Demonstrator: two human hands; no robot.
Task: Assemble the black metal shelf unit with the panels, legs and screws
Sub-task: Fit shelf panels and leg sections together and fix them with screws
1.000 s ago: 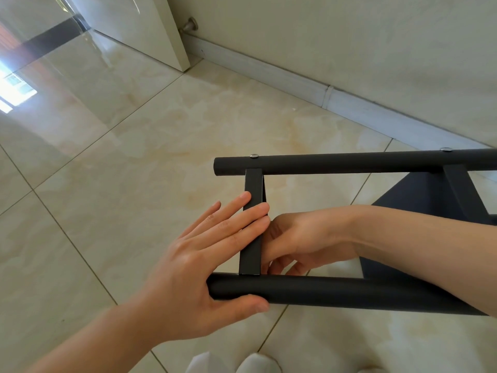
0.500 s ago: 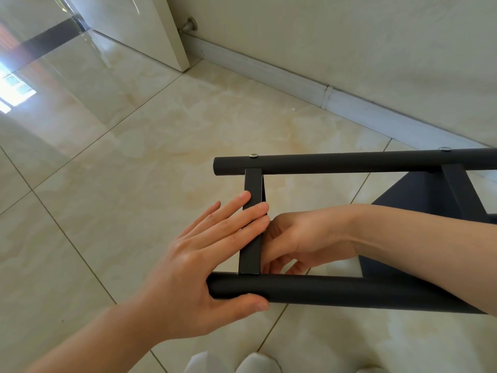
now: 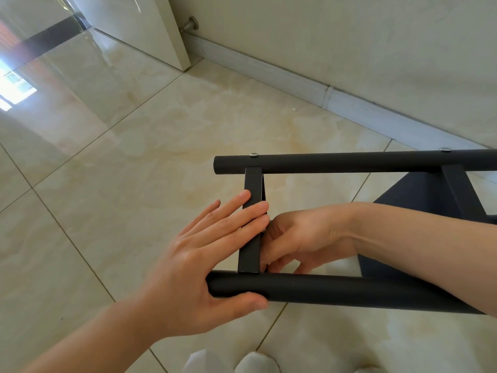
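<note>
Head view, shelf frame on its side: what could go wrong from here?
1. The right hand works behind the crossbar, its fingertips hidden; a small screw there could drop onto the tiles unseen.
2. The left hand only presses flat on the crossbar, thumb under the near leg, so the round leg might roll.
3. Fingers between bar and leg could get pinched.

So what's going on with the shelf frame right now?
A person is working on the black frame lying on the tiled floor. The left hand lies flat across the crossbar, thumb under the near leg. The right hand reaches behind the crossbar, fingers curled; what it holds is hidden. A screw sits in the far leg.
</note>
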